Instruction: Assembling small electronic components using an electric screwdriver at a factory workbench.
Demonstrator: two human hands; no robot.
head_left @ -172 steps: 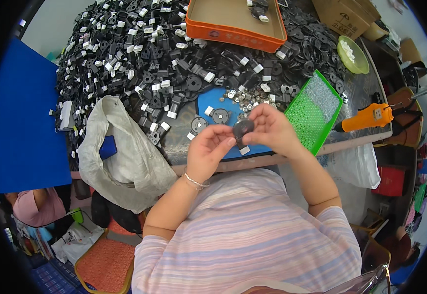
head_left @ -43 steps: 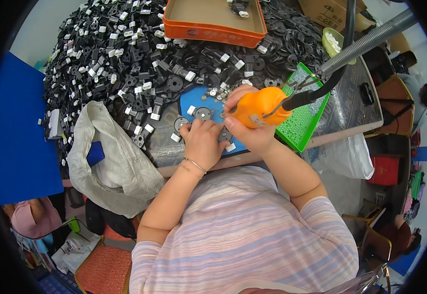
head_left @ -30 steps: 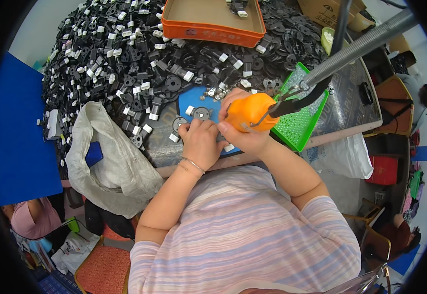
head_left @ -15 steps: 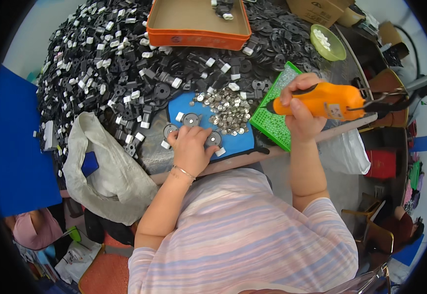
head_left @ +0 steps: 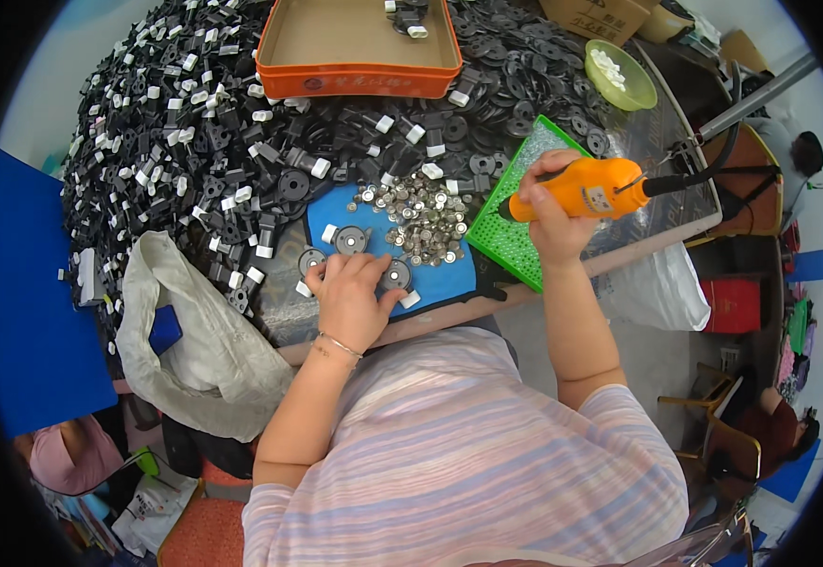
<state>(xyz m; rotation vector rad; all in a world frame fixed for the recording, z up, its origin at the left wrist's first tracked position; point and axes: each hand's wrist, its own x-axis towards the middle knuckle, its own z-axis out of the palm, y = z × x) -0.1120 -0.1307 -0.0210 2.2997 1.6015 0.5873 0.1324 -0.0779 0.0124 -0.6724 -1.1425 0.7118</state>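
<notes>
Two hands work apart now: half a second ago the right hand (head_left: 553, 213) was already swinging the orange power driver (head_left: 577, 189) away to the right, and a second ago that tool stood over the part at the middle of the frame. It is now held off above the green studded mat (head_left: 515, 236), fist closed round its body, cable trailing to the upper right. By my reading the driving step on this piece is done and the piece is being set down or swapped. The left hand (head_left: 350, 293) lies fingers spread and curled on the blue mat (head_left: 440, 279), fingertips touching a round black disc part (head_left: 394, 275); two more discs sit just beside it at upper left. A heap of small silver screws (head_left: 421, 222) lies between the hands. Black parts crowd the surface (head_left: 619, 255) right up to the blue mat's upper edge; the near edge runs just below the left wrist, so free room is slim, mostly rightward over the green mat
</notes>
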